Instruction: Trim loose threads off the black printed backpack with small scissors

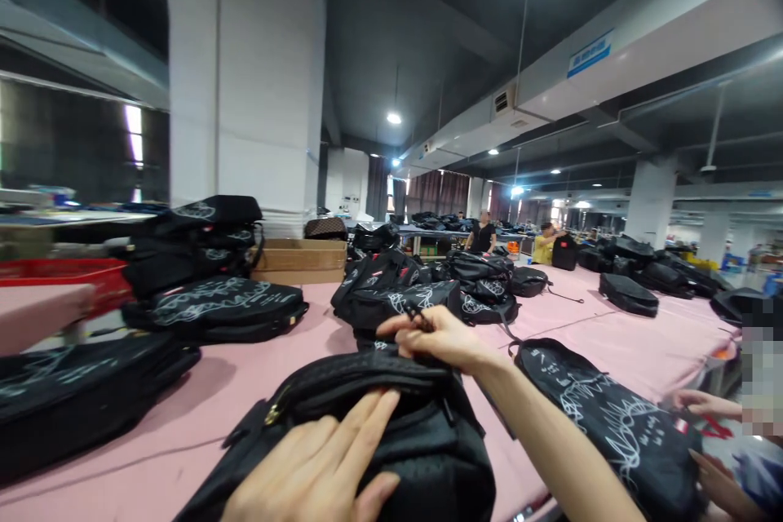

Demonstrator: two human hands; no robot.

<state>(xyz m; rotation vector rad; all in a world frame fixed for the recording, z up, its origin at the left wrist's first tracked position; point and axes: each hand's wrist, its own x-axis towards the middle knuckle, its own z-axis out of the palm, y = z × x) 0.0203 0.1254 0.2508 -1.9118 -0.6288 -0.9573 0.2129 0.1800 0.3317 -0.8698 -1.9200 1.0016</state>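
- The black fabric backpack [428, 465] lies nearest, on the pink-covered table [236, 383], its curved zipped opening facing up; a gold-coloured zip pull [273, 413] sits at the opening's left end.
- The left hand [318, 457] lies over its front, fingers straight and close together, thumb apart, fingertips at the opening's edge.
- The right hand [437, 338] is at the backpack's far upper edge, fingers curled around a small black piece [421, 321]; I cannot tell what it is.
- Left, bare pink cloth separates this backpack from a black backpack with white line print [91, 391], cut off by the view's edge.
- Right, beyond the right forearm, 1 black white-scribbled backpack [599, 416] has 2 hands of another person [703, 406] at its outer edge.
- Farther, printed black backpacks [397, 294] crowd the middle, just beyond the right hand; a brown cardboard box [299, 261] stands behind left.
- Open pink surface surrounds 1 plain black bag [630, 294] farther right.
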